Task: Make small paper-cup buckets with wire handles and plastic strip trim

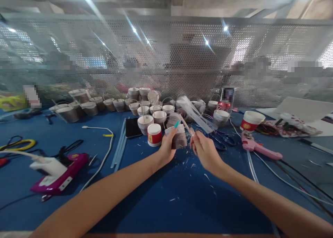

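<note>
Near the middle of the blue table, my left hand (169, 142) is closed around a small grey-brown bucket (179, 138), its thumb at the pale rim. Just right of it, my right hand (204, 146) grips a thin light-coloured stick (186, 124) that slants up and left over the bucket's rim. What the stick's tip touches is too small to tell. A red and white paper cup (154, 135) stands left of my left hand. Behind it are several similar small buckets (145, 124) with pale rims.
A pink glue gun (261, 149) and another red and white cup (252, 120) lie right, near blue-handled scissors (221, 139). Left are clear sticks (119, 144), a black phone (133, 127), a white cable (106, 154) and a purple power strip (61, 177). A perforated screen (156, 61) stands behind.
</note>
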Demonstrator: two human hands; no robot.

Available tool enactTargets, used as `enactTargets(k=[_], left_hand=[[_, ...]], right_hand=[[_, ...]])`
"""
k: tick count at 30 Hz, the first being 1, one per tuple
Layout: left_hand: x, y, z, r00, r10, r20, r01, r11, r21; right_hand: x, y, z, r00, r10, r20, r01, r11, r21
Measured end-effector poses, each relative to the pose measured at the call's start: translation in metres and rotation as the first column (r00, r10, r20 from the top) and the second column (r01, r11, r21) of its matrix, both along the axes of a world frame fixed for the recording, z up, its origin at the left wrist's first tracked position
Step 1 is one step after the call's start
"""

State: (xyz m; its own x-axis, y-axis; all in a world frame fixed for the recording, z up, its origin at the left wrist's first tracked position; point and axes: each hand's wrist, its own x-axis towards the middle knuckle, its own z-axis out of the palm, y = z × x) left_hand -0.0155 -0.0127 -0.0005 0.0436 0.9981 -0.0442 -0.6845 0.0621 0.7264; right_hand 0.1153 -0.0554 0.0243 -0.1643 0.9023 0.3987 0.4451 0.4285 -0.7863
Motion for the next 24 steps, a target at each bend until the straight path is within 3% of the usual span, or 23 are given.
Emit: enactTargets(k=[3, 8, 13, 19, 24], left_hand=[[0.002, -0.001, 0.002, 0.999, 0.036, 0.014, -0.035, 0.998, -0.046], [0.004, -0.001, 0.002, 0.995, 0.099, 0.030, -0.094, 0.986, -0.136], [0.006, 0.000, 0.003, 0.994, 0.104, 0.043, -0.095, 0.980, -0.175], [0.006, -0.002, 0.004, 0.992, 0.126, -0.004, -0.126, 0.989, -0.080], [0.006, -0.003, 0.002, 0.992, 0.125, -0.007, -0.125, 0.991, -0.046]], right_hand=[[-0.007, -0.006, -0.008, 1.000, 0.021, 0.023, -0.018, 0.995, -0.098], [-0.004, -0.005, -0.020, 0.981, -0.024, 0.191, 0.041, 0.995, -0.086], [-0.008, -0.007, -0.022, 0.975, -0.021, 0.220, 0.047, 0.993, -0.112], [-0.014, -0.009, -0.023, 0.975, 0.000, 0.222, 0.023, 0.994, -0.103], [-0.018, -0.010, -0.022, 0.947, -0.006, 0.322, 0.051, 0.990, -0.132]])
